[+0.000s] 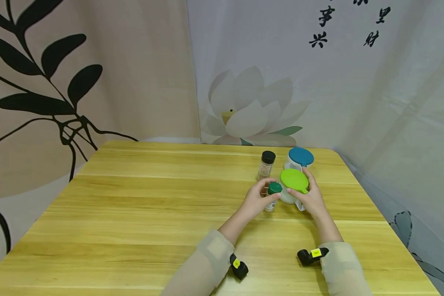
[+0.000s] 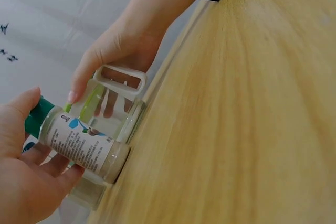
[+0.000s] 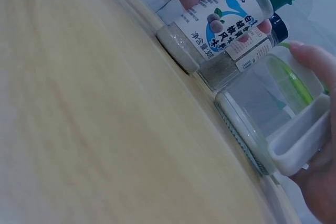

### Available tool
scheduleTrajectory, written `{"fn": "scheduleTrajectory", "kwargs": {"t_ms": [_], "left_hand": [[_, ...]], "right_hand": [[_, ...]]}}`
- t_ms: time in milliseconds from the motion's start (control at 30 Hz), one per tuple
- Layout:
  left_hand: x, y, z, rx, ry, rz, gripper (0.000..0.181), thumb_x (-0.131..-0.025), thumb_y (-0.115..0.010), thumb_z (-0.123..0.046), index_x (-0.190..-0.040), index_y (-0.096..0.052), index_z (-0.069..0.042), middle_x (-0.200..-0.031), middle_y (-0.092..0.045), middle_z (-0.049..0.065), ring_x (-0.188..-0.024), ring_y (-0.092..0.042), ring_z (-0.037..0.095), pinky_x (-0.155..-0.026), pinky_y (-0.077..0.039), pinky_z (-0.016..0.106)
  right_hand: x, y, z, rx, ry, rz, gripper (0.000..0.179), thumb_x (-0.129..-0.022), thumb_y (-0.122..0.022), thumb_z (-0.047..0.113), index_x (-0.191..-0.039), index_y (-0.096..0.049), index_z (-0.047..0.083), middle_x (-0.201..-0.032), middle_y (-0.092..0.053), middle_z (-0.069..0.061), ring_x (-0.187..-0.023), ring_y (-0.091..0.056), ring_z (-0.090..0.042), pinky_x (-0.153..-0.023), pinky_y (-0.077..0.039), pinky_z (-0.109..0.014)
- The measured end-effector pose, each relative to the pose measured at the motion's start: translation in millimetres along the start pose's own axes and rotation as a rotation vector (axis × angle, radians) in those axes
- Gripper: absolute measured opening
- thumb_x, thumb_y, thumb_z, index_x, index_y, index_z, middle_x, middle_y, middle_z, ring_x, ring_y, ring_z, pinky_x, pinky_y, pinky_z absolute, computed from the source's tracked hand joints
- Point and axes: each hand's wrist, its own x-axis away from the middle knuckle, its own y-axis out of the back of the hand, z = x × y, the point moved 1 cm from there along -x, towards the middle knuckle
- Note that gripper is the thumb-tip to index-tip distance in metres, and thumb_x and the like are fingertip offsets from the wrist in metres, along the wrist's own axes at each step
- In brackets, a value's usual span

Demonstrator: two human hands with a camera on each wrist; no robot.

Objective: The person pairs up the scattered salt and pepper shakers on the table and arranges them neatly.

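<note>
With thumb and fingers, my left hand [image 1: 256, 198] holds a spice shaker bottle [image 2: 79, 141] around its green cap and upper part. The bottle has a printed white label and pale powder inside, and stands upright at the table surface. Just right of it, my right hand [image 1: 313, 200] grips a clear seasoning jar [image 3: 244, 116] with a bright green lid [image 1: 294, 180]. The thumb lies at the lid's edge, with the other fingers round the far side. The jar's white loop handle [image 3: 302, 137] faces the person, and white contents cover its bottom.
Behind the left hand stands a black-capped shaker bottle [image 1: 266, 165]. A second jar with a blue lid [image 1: 301, 156] is right behind the green-lidded one. The wooden table [image 1: 133, 213] extends far to the left; printed curtains [image 1: 151, 74] hang past its back edge.
</note>
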Motion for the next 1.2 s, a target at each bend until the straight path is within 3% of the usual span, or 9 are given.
{"fn": "scheduleTrajectory", "kwargs": {"t_ms": [267, 400, 733, 967, 1200], "left_hand": [[0.3, -0.6, -0.7, 0.016, 0.008, 0.008, 0.044, -0.091, -0.068, -0.018, -0.132, -0.055, -0.009, -0.114, -0.061, 0.000, -0.096, -0.058, 0.013, -0.078, -0.050, 0.028], [0.4, -1.0, -1.2, 0.030, 0.022, 0.008, 0.043, -0.091, -0.068, -0.018, -0.131, -0.055, -0.010, -0.113, -0.061, 0.000, -0.095, -0.058, 0.013, -0.077, -0.050, 0.028], [0.3, -1.9, -1.4, 0.050, 0.026, 0.011, 0.042, -0.091, -0.068, -0.014, -0.131, -0.056, -0.009, -0.110, -0.062, -0.001, -0.092, -0.058, 0.013, -0.076, -0.050, 0.028], [0.5, -1.0, -1.1, 0.052, 0.020, 0.012, 0.041, -0.091, -0.068, -0.015, -0.130, -0.057, -0.010, -0.111, -0.062, -0.001, -0.093, -0.058, 0.013, -0.076, -0.050, 0.028], [0.7, 1.9, -2.1, 0.057, 0.015, -0.001, 0.039, -0.091, -0.068, -0.015, -0.128, -0.058, -0.011, -0.110, -0.063, 0.000, -0.092, -0.059, 0.015, -0.075, -0.051, 0.029]], "right_hand": [[-10.7, 3, -28, 0.014, -0.027, -0.015, 0.097, -0.084, -0.074, 0.018, -0.155, -0.009, 0.013, -0.152, -0.019, -0.024, -0.131, -0.029, -0.042, -0.104, -0.027, -0.057], [-12.1, 2, -32, 0.035, -0.029, -0.024, 0.095, -0.085, -0.074, 0.022, -0.155, -0.010, 0.013, -0.152, -0.020, -0.024, -0.130, -0.030, -0.042, -0.103, -0.029, -0.056], [-11.9, -2, -31, 0.026, -0.033, -0.070, 0.091, -0.084, -0.075, 0.021, -0.153, -0.017, 0.009, -0.149, -0.025, -0.025, -0.126, -0.035, -0.041, -0.102, -0.030, -0.054], [-10.3, -5, -29, 0.038, -0.036, -0.122, 0.090, -0.082, -0.077, 0.029, -0.151, -0.023, 0.010, -0.146, -0.030, -0.026, -0.122, -0.037, -0.041, -0.100, -0.033, -0.053], [-11.1, -6, -28, 0.028, -0.066, -0.126, 0.090, -0.082, -0.077, 0.024, -0.152, -0.021, 0.009, -0.147, -0.030, -0.024, -0.126, -0.036, -0.040, -0.104, -0.030, -0.055]]}}
